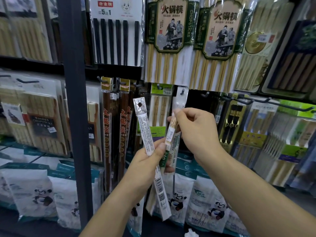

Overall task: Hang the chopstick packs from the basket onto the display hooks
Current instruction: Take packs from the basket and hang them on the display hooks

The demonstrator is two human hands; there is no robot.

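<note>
The left hand (145, 161) grips a small bunch of chopstick packs (144, 127), held nearly upright with the hang-hole ends at the top. The right hand (196, 129) pinches one slim pack (170, 132) of that bunch near its upper end. The display hook (182, 91) sits just above and behind the right hand, which is nearer to it.

Narrow clear chopstick pack (145, 127), hang hole on top, leaning left; second pack (171, 132) leaning right, touching it lower down.
</note>
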